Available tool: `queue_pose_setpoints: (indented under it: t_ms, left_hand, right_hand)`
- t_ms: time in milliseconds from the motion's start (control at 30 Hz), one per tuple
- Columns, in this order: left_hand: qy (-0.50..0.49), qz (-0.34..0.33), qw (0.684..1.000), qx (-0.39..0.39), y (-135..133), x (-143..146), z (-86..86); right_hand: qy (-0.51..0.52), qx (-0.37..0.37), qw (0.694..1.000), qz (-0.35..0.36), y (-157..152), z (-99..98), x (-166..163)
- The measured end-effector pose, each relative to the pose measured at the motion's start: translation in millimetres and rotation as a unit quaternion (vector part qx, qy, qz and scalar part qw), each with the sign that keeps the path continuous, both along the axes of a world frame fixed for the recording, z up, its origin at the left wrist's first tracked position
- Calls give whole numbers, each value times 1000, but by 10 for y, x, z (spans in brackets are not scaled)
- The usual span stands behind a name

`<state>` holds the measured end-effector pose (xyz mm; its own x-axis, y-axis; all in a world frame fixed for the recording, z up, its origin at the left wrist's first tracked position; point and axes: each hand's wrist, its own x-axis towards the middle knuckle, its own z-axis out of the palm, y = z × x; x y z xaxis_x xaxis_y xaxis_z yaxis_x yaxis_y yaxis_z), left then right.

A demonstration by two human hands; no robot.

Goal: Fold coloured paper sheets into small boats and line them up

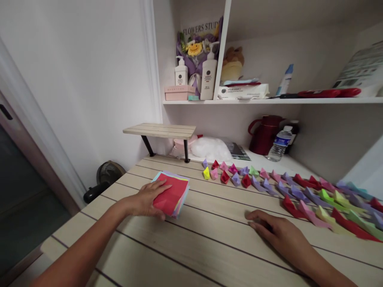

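My left hand [148, 199] lies over a stack of square coloured paper [172, 195] on the slatted wooden table. Its fingers stretch across the red top sheet, and the thumb is by the near edge. Pale blue, yellow and purple edges show beneath the red. My right hand [273, 229] rests on the table further right, fingers loosely bent and slightly apart, holding nothing. Beyond it are rows of folded paper boats [314, 217] in red, pink, purple, yellow and green. Smaller folded boats [235, 179] stand along the back of the table.
A small raised wooden shelf [161, 129] on black legs stands at the table's back left. Behind the boats are a clear water bottle [280, 143] and a dark red jug [263, 135]. White pump bottles [208, 77] and a pink box [179, 93] sit on the shelf above.
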<state>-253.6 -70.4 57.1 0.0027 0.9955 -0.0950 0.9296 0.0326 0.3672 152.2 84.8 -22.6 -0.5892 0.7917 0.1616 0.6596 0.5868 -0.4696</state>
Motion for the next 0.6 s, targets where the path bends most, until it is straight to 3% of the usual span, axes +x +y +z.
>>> queue_pose_setpoints:
  t_ms: [333, 600]
  left_hand:
    - [-80, -28, 996, -34, 5, -210, 120]
    - [-153, -53, 986, -33, 0, -323, 76]
  right_hand:
    - [10, 4, 1000, 10, 46, -74, 20]
    - [11, 8, 1000, 7, 73, -116, 14]
